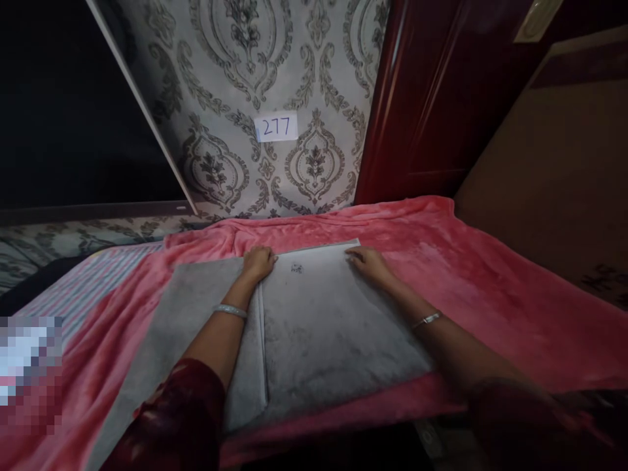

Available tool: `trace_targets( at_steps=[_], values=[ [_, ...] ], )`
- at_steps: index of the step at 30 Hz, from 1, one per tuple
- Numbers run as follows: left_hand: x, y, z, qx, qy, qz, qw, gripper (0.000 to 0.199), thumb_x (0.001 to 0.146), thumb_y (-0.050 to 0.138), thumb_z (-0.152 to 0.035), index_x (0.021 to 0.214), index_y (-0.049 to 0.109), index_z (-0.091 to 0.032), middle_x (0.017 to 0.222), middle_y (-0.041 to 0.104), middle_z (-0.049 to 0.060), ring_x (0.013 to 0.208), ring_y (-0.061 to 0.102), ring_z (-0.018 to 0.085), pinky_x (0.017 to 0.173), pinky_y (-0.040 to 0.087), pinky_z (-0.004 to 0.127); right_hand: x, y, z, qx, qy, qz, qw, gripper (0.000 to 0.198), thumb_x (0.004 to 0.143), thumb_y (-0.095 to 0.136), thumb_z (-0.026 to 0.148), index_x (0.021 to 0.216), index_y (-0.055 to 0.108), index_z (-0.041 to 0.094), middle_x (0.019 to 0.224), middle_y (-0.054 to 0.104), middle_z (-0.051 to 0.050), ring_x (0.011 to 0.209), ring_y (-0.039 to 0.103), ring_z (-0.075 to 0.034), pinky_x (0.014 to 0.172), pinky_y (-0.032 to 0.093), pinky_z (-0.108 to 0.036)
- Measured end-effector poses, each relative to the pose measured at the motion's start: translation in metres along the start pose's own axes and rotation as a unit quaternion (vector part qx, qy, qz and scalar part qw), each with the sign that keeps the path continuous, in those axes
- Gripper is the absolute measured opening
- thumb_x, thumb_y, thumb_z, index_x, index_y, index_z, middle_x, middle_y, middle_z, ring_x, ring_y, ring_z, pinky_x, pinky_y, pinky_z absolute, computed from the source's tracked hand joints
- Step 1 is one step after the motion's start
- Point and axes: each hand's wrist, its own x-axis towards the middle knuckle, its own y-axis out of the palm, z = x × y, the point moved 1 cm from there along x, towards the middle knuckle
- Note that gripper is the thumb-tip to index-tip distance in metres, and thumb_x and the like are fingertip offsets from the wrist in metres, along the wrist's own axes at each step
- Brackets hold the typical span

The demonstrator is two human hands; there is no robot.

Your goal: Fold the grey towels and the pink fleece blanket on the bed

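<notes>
A large grey cloth (333, 327) lies partly folded over itself, with a paler band along its far edge and a small dark mark near that edge. My left hand (259, 263) is closed on the far end of the fold, where a light edge runs down toward me. At the far right corner, my right hand (370, 265) pinches the cloth between thumb and fingers. To the left of the fold, a single layer of the grey cloth spreads out flat. Parts of the fingers are hidden against the fabric.
A pink plush blanket (490, 294) lies under the cloth, with striped fabric (105, 281) at the left. Behind stand a dark screen (83, 111), a patterned wall bearing a paper (277, 126) marked 277, and a dark red door (422, 98). A brown cardboard panel (564, 163) leans at right.
</notes>
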Motion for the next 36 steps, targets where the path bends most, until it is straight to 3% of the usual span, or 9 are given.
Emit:
trace_targets(
  at_steps=[5, 11, 13, 16, 20, 25, 30, 34, 36],
  values=[
    [0.001, 0.001, 0.001, -0.010, -0.008, 0.009, 1.000, 0.013, 0.089, 0.061, -0.030, 0.090, 0.070, -0.022, 0.107, 0.073, 0.008, 0.109, 0.063, 0.026, 0.088, 0.048, 0.037, 0.021, 0.018, -0.007, -0.017, -0.004, -0.003, 1.000, 0.032, 0.084, 0.058, 0.009, 0.111, 0.074, 0.020, 0.117, 0.073, -0.008, 0.112, 0.065, -0.023, 0.103, 0.048, -0.038],
    [-0.003, 0.009, 0.000, -0.013, -0.016, 0.033, 0.999, 0.022, 0.093, 0.054, -0.032, 0.102, 0.072, -0.021, 0.120, 0.070, 0.009, 0.118, 0.058, 0.027, 0.098, 0.044, 0.039, 0.000, 0.022, -0.004, -0.003, -0.016, -0.025, 1.000, 0.031, 0.085, 0.055, 0.011, 0.111, 0.072, 0.016, 0.118, 0.069, -0.011, 0.114, 0.059, -0.025, 0.105, 0.043, -0.040],
    [-0.003, 0.010, -0.001, -0.013, -0.017, 0.036, 0.999, 0.023, 0.094, 0.053, -0.032, 0.101, 0.072, -0.021, 0.119, 0.071, 0.010, 0.117, 0.058, 0.028, 0.098, 0.044, 0.040, -0.017, 0.021, 0.010, 0.057, -0.059, -0.032, 0.996, 0.028, 0.084, 0.056, 0.012, 0.106, 0.072, 0.017, 0.108, 0.069, -0.010, 0.103, 0.062, -0.023, 0.095, 0.048, -0.037],
    [-0.004, 0.011, -0.002, -0.013, -0.018, 0.032, 0.999, 0.025, 0.094, 0.053, -0.032, 0.102, 0.073, -0.019, 0.119, 0.070, 0.012, 0.117, 0.058, 0.029, 0.098, 0.043, 0.041, -0.047, 0.025, 0.037, 0.176, -0.151, 0.029, 0.972, 0.022, 0.086, 0.057, 0.015, 0.100, 0.072, 0.021, 0.096, 0.068, -0.006, 0.089, 0.062, -0.020, 0.082, 0.050, -0.033],
    [-0.005, 0.011, -0.003, -0.014, -0.017, 0.027, 0.999, 0.025, 0.094, 0.053, -0.032, 0.103, 0.072, -0.019, 0.119, 0.070, 0.012, 0.117, 0.058, 0.029, 0.099, 0.043, 0.041, -0.072, 0.038, 0.058, 0.222, -0.206, 0.093, 0.949, 0.020, 0.086, 0.058, 0.013, 0.098, 0.071, 0.021, 0.091, 0.066, -0.005, 0.087, 0.061, -0.019, 0.079, 0.048, -0.032],
    [-0.007, 0.009, -0.004, -0.017, -0.018, 0.028, 0.999, 0.026, 0.094, 0.053, -0.032, 0.104, 0.073, -0.018, 0.118, 0.071, 0.013, 0.117, 0.059, 0.029, 0.100, 0.043, 0.041, -0.075, 0.044, 0.056, 0.201, -0.224, 0.095, 0.949, 0.029, 0.082, 0.059, 0.008, 0.104, 0.072, 0.021, 0.095, 0.064, -0.006, 0.090, 0.059, -0.020, 0.081, 0.047, -0.034],
    [-0.008, 0.007, -0.004, -0.021, -0.021, 0.029, 0.999, 0.026, 0.095, 0.053, -0.031, 0.103, 0.073, -0.018, 0.116, 0.072, 0.012, 0.116, 0.060, 0.028, 0.100, 0.043, 0.041, -0.076, 0.043, 0.055, 0.258, -0.222, 0.086, 0.936, 0.029, 0.079, 0.051, 0.001, 0.087, 0.071, 0.021, 0.090, 0.065, -0.004, 0.089, 0.061, -0.018, 0.084, 0.047, -0.033],
    [-0.008, 0.007, -0.005, -0.020, -0.018, 0.030, 0.999, 0.025, 0.094, 0.053, -0.031, 0.103, 0.073, -0.018, 0.117, 0.071, 0.013, 0.116, 0.059, 0.029, 0.100, 0.043, 0.041, -0.077, 0.044, 0.055, 0.246, -0.203, 0.085, 0.944, 0.036, 0.077, 0.052, 0.001, 0.099, 0.072, 0.022, 0.093, 0.066, -0.004, 0.091, 0.061, -0.019, 0.083, 0.048, -0.033],
    [-0.008, 0.007, -0.005, -0.019, -0.017, 0.030, 0.999, 0.025, 0.094, 0.053, -0.031, 0.104, 0.072, -0.018, 0.118, 0.071, 0.013, 0.117, 0.059, 0.029, 0.099, 0.043, 0.042, -0.077, 0.044, 0.055, 0.248, -0.202, 0.089, 0.944, 0.035, 0.078, 0.052, 0.001, 0.094, 0.072, 0.023, 0.093, 0.066, -0.004, 0.092, 0.061, -0.019, 0.083, 0.048, -0.033]
  ],
)
